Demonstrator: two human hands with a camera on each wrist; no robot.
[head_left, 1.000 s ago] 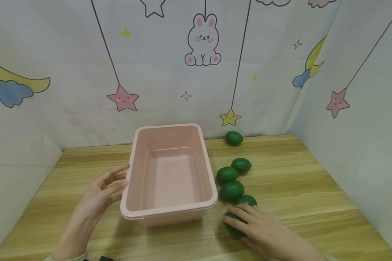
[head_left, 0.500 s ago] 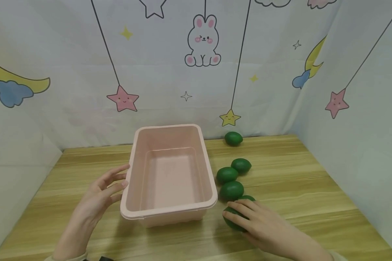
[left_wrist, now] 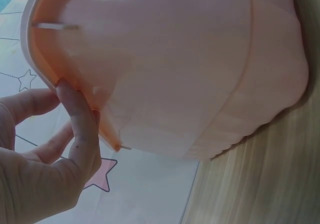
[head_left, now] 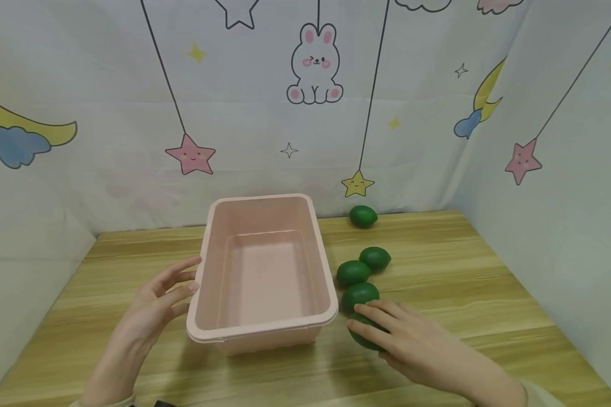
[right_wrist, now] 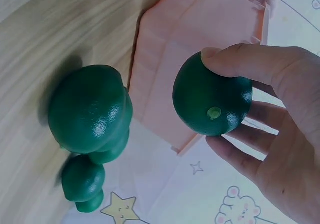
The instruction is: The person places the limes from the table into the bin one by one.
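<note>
A pink plastic basin [head_left: 265,277] stands on the table, nothing in it. At its left side my left hand [head_left: 155,311] holds the rim between thumb and fingertips, the fingers tucked under the lip in the left wrist view. To the right of the basin my right hand [head_left: 412,345] grips a green lime [right_wrist: 212,96] between thumb and fingers, raised off the table. Close by on the table lies a lime [head_left: 360,297], and beyond it two more, a nearer lime [head_left: 353,274] and a farther lime [head_left: 374,259]. Another is hidden behind my right hand in the head view.
One separate lime [head_left: 363,216] lies at the table's back edge, near the patterned curtain [head_left: 254,130]. The wood-grain table [head_left: 463,271] extends on both sides of the basin, with a curtain wall at left and right.
My right hand has lifted the lime and moved slightly up and away from me, so it now covers the lime behind. My left hand and the basin stay in place.
</note>
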